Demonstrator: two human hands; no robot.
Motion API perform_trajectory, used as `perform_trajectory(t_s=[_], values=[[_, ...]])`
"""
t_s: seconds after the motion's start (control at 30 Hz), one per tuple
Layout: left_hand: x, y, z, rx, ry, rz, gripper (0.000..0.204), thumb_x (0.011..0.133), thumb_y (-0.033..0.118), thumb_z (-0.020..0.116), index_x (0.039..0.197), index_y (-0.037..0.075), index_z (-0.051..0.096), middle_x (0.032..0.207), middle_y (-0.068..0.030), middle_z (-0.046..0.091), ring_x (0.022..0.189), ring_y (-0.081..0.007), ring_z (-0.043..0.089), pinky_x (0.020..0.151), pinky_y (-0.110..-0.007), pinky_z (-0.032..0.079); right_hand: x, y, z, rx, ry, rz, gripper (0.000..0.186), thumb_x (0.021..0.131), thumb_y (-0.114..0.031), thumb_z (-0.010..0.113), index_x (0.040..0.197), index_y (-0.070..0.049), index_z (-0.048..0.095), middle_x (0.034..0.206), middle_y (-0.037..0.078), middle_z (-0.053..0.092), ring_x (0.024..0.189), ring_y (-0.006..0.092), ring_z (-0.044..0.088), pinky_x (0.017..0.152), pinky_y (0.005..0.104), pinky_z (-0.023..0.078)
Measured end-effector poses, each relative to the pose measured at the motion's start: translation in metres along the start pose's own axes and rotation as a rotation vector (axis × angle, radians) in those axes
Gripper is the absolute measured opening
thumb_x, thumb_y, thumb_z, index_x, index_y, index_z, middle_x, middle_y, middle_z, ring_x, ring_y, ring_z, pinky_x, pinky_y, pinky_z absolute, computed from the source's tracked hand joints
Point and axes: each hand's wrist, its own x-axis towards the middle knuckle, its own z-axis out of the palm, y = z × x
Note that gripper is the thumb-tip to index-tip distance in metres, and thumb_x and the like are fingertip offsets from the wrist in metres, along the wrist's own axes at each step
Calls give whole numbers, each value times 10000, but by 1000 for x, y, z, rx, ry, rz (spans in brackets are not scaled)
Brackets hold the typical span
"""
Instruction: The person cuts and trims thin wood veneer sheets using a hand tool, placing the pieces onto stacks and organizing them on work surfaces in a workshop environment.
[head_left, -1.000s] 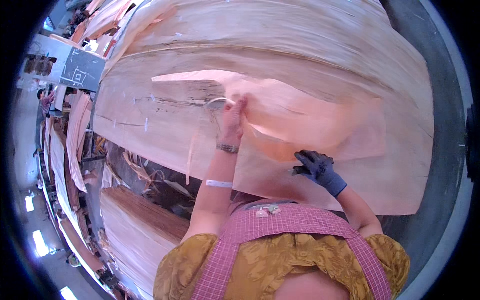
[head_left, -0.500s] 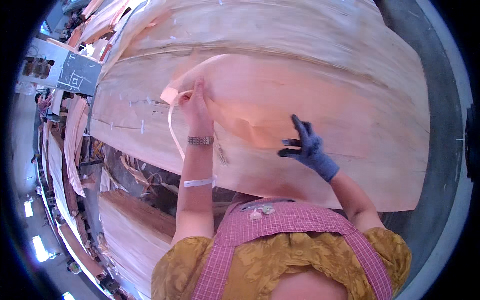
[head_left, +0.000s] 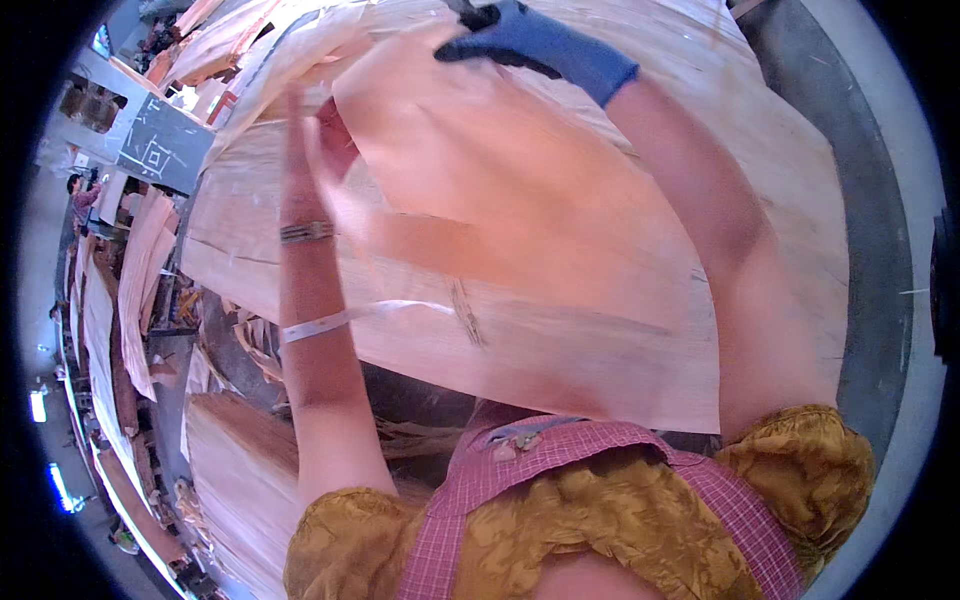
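A thin orange-pink wood veneer sheet [head_left: 470,160] lies tilted over larger pale veneer [head_left: 240,190], partly blurred. My right hand [head_left: 545,50], in a blue glove with dark fingertips, reaches to the sheet's far edge. Its thumb lies over that edge and its fingers are bent, seemingly pinching it; part of the hand is cut off by the frame's top. My bare left hand [head_left: 320,160], with a metal watch [head_left: 306,232] at the wrist, is beside the sheet's left edge. Motion smears its fingers. A white tape strip [head_left: 320,326] crosses my left forearm and trails right.
More veneer [head_left: 240,470] is stacked at the lower left, with scraps [head_left: 255,350] beside it. A grey board with white marks [head_left: 160,145] stands at the upper left. Grey floor [head_left: 880,250] runs along the right. Another person [head_left: 85,195] is far off at the left.
My right hand has swung far forward, from the middle of the veneer to its far edge. My left hand has moved left and forward. The sheet has shifted, its near right corner now further left.
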Motion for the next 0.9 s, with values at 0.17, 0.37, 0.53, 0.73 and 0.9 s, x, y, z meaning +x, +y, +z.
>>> perform_trajectory(t_s=[0.17, 0.37, 0.53, 0.73, 0.9], values=[[-36, 4, -90, -166, 350, 32, 696, 914, 642, 371, 1227, 52, 569, 1275, -130, 569, 1161, -292, 536, 965, -465, 422, 69, -11, -34, 517, 294, 97, 347, 798, -461, 736, 815, -116, 702, 528, -17, 493, 406, 87, 385, 376, 254, 280], [-126, -92, -124, -220, -54, -44, 644, 972, 581, 326, 828, 37, 640, 801, -133, 643, 730, -260, 625, 625, -378, 533, 86, 59, -124, 686, 689, 191, 387, 776, -539, 704, 750, -159, 635, 588, -10, 456, 454, 145, 340, 413, 345, 285], [-169, -162, -10, 160, -611, -570, 628, 873, 580, 557, 939, -42, 611, 937, -247, 661, 857, -340, 664, 715, -415, 550, -23, 200, -189, 216, 828, 218, 346, 846, -435, 622, 979, -115, 630, 860, 67, 547, 764, 205, 502, 619, 425, 398], [-130, -288, -54, 1822, 453, -223, 484, 842, 396, 659, 1053, -33, 579, 859, -208, 649, 884, -347, 656, 754, -425, 529, -236, 357, -183, -1557, -6, 764, 402, 877, -285, 525, 1201, -67, 624, 1260, 151, 601, 1178, 313, 558, 995, 402, 442], [-129, -305, -82, 1691, 51, -75, 298, 802, 317, 683, 959, 66, 654, 836, -160, 654, 860, -325, 657, 723, -431, 522, -412, 440, -131, -1532, -425, 944, 420, 890, -348, 552, 1216, -88, 608, 1273, 140, 596, 1173, 277, 556, 972, 367, 433]])
